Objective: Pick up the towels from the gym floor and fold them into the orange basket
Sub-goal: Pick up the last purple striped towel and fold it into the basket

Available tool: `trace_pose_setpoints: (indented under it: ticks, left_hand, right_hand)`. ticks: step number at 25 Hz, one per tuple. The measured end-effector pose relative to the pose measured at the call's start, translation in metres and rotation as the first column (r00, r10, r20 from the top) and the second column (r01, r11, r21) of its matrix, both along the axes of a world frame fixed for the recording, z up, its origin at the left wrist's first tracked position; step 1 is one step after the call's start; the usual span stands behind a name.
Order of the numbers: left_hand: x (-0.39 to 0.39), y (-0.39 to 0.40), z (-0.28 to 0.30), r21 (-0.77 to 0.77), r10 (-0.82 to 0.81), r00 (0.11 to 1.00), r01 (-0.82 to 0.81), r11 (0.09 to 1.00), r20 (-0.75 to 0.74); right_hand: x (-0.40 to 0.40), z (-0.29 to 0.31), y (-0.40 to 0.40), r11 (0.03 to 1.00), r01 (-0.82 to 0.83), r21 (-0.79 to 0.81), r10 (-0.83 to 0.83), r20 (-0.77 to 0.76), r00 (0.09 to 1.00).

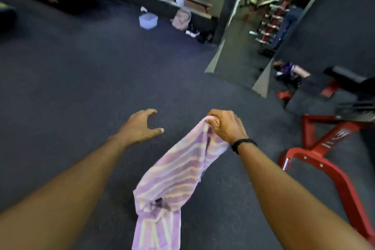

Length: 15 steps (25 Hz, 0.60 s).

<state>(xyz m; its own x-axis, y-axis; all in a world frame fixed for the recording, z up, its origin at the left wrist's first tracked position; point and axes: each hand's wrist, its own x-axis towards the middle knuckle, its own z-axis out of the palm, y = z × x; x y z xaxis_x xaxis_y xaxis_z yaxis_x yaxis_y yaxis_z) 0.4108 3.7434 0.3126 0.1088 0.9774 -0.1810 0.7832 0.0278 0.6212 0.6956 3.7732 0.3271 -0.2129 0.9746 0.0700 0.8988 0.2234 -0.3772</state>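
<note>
The right hand [225,126] pinches one top edge of the towel [176,170], its grip closed on bunched cloth; the towel hangs limp down over the floor [81,71]. The left hand [140,126] hovers beside it, grip wide and holding nothing. The striped towel looks light, soft and floppy, so it should sag wherever unsupported; taking the opposite top corner with the free hand would likely spread it flat for folding. No orange basket shows in view.
</note>
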Motion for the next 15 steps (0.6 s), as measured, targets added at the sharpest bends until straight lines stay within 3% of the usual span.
trace_pose_setpoints:
  ticks: [8,15]
  left_hand:
    - [-0.002,-0.060,0.219,0.263,-0.030,1.000,0.028,0.964,0.005]
    - [0.002,-0.160,0.315,0.406,-0.222,0.974,0.223,0.886,-0.051]
  right_hand:
    - [0.040,0.238,-0.083,0.935,0.201,0.293,-0.203,-0.026,0.979]
    - [0.054,0.351,-0.249,0.797,0.409,0.445,-0.394,-0.131,0.910]
